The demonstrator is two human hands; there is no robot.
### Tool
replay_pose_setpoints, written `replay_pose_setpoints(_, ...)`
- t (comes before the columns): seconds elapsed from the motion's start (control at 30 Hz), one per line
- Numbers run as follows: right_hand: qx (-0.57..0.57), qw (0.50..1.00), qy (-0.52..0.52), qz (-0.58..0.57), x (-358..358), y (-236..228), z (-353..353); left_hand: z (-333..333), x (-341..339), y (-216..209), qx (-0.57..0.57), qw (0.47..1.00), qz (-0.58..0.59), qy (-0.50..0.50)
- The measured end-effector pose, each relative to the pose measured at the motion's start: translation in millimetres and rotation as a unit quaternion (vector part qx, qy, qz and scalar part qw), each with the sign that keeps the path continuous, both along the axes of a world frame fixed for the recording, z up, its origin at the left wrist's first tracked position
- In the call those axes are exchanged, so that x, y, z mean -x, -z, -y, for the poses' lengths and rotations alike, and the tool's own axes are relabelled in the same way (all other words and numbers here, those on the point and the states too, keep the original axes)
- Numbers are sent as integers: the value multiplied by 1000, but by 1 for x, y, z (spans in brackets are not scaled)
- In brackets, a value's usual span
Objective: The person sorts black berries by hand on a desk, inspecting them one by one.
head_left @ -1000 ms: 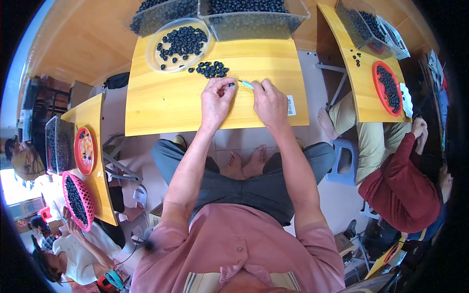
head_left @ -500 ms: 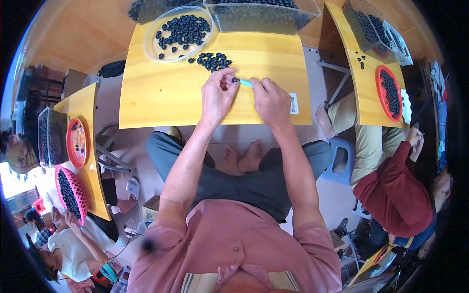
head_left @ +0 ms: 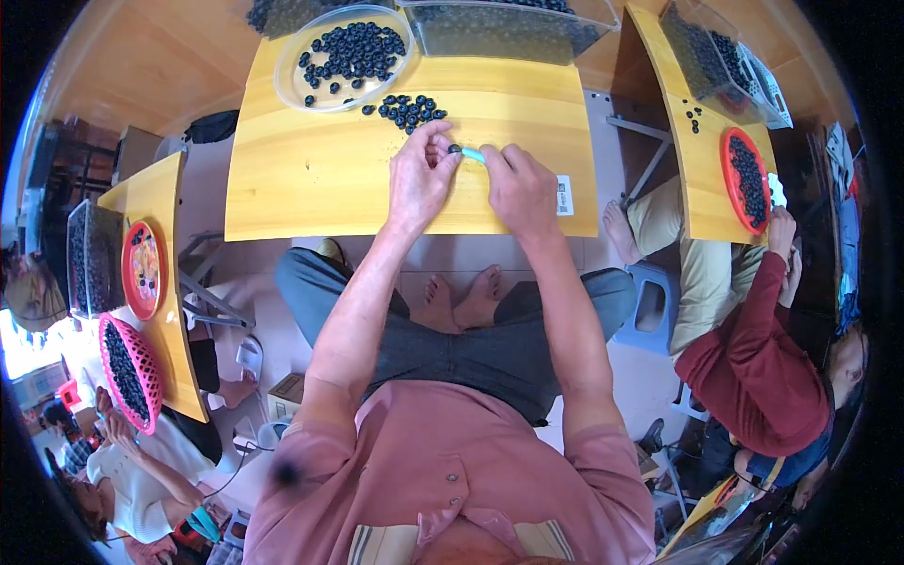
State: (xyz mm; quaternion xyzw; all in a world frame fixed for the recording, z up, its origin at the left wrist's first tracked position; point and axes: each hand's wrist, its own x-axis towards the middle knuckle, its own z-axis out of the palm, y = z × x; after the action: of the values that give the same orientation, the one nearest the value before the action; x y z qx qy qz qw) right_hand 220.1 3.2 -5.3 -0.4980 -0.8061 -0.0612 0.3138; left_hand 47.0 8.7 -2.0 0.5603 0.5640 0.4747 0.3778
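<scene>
Upper centre of frame: left hand (head_left: 421,179) pinches one dark bead (head_left: 454,149); right hand (head_left: 520,188) grips a light-blue tool (head_left: 474,155), mostly hidden; loose beads (head_left: 408,109) too clustered to count on the tabletop (head_left: 311,179).

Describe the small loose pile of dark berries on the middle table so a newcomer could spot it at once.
Start at the yellow wooden table in front of the person. Near its far edge sits a clear round dish of dark berries; the loose pile lies just right of it, above the left hand. Unlike its neighbours, it rests bare on the wood.
</scene>
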Motion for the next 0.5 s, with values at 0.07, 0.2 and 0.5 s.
replay_pose_setpoints(0.07, 8, 1000, 1, 1, 0, 1, -1, -2, 0, 2, 0, 1000, 15, 1)
replay_pose_setpoints(0.2, 18, 999, 39, 7, -1, 4, -4, -2, 1, 7, -4, 996, 93, 0)
replay_pose_setpoints(0.5, 44, 998, 53, 4, -3, 3, -2, 1, 2, 4, -41, 999, 14, -20)
